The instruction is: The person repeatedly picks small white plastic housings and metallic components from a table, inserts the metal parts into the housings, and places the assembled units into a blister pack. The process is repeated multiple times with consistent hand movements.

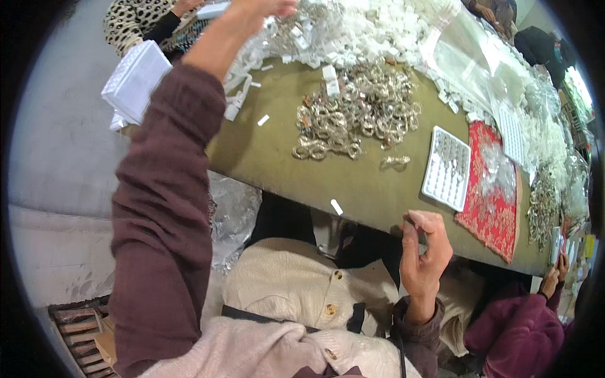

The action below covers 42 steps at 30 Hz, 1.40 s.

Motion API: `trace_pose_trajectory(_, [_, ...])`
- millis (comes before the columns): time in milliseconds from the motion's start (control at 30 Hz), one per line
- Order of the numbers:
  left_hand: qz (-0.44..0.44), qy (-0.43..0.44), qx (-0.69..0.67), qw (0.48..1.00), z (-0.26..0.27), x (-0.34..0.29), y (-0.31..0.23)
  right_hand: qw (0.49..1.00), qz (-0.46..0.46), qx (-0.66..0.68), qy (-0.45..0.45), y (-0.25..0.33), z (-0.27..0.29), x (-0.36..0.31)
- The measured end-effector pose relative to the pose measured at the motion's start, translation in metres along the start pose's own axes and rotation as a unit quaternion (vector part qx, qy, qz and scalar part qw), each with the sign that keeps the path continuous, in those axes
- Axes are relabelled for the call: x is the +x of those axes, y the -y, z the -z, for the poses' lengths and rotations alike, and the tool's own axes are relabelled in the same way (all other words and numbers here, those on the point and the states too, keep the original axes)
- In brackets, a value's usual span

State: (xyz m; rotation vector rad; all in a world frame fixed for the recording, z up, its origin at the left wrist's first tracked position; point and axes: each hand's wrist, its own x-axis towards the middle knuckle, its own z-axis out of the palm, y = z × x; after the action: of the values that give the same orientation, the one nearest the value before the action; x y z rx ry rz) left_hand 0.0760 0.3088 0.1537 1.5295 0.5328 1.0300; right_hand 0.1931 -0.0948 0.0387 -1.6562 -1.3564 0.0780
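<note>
The right hand (427, 252) half curls beside the table's (265, 157) near edge; whether it grips anything, I cannot tell. To its left, a white strip (336, 206) lies slanting, upper left to lower right. Beyond, a white tray (446, 167) points away lengthwise, leaning slightly right. Farthest, the cropped left hand (270, 7), openness and grip unclear, is near heaped white pieces (378, 28).

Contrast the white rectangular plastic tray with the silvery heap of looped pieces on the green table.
The white rectangular plastic tray has straight edges; the silvery heap of looped pieces is irregular. The tray shows orderly rows, the heap a tangle. The heap spreads wider than the tray. Both lie on the green table.
</note>
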Motion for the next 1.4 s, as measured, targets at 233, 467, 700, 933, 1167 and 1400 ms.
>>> trace_pose_trajectory(233, [-0.067, 0.065, 0.346, 0.934, -0.009, -0.039, 0.035, 0.997, 0.002, -0.08, 0.02, 0.002, 0.009, 0.045])
trace_pose_trajectory(467, [-0.069, 0.095, 0.336, 0.935, -0.014, -0.075, 0.049, 0.987, 0.019, -0.124, 0.098, -0.017, -0.012, 0.134])
trace_pose_trajectory(700, [0.038, 0.088, 0.371, 0.924, 0.028, -0.08, 0.045, 0.959, 0.029, -0.233, 0.158, -0.033, -0.047, 0.17])
trace_pose_trajectory(933, [0.018, 0.091, 0.413, 0.906, -0.022, -0.074, 0.063, 0.991, 0.031, -0.119, 0.061, -0.03, -0.028, 0.185])
trace_pose_trajectory(1167, [0.009, 0.156, 0.451, 0.879, -0.025, -0.044, 0.089, 0.98, -0.139, 0.146, 0.006, -0.033, -0.01, 0.176])
trace_pose_trajectory(1400, [0.026, 0.066, 0.324, 0.944, -0.026, -0.057, 0.079, 0.955, -0.168, 0.242, -0.022, -0.05, -0.007, 0.171])
